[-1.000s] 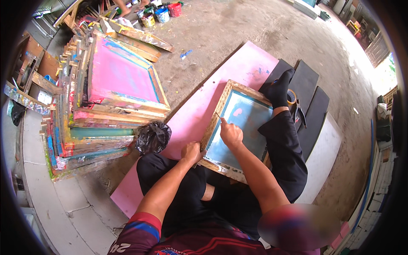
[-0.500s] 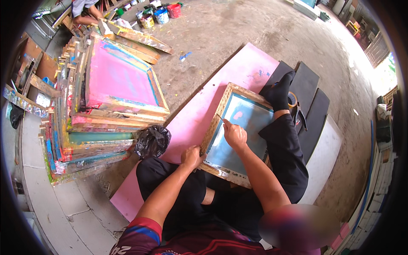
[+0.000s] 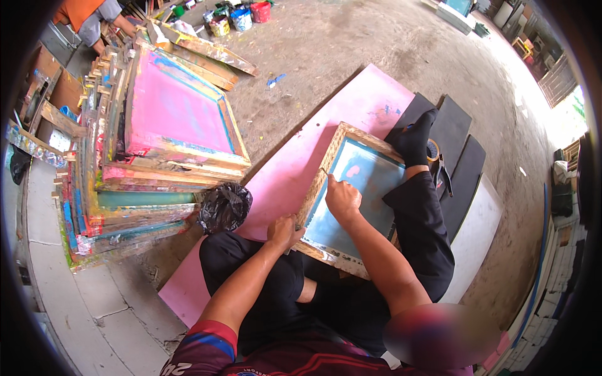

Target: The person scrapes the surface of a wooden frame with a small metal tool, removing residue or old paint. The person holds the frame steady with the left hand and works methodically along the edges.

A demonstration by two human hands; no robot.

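1. The left hand (image 3: 285, 232) is gripping the wooden-framed printing screen (image 3: 371, 178) near its lower left corner, fingers curling around the side rail.
2. The right hand (image 3: 343, 195) is closing around a thin, stick-like tool (image 3: 325, 172), whose tip is pointing at the left rail; I cannot tell whether it is touching the wood.
3. The screen is lying at a slant in front of the person's folded legs, over the pink board (image 3: 357, 100), its blue mesh facing up.
4. A black-socked foot (image 3: 414, 141) is covering the screen's upper right corner in this view.
5. Just right of the foot, a roll of tape (image 3: 431, 149) and a black-handled tool (image 3: 445, 178) are lying by black pads (image 3: 451, 119).
6. A black plastic bag (image 3: 226, 207) is sitting between the left knee and a stack of wooden frames (image 3: 147, 199), the topmost showing pink mesh.
7. Beyond the stack, a co-worker in orange (image 3: 81, 12) is leaning in, and paint buckets (image 3: 241, 19) are standing on the floor.
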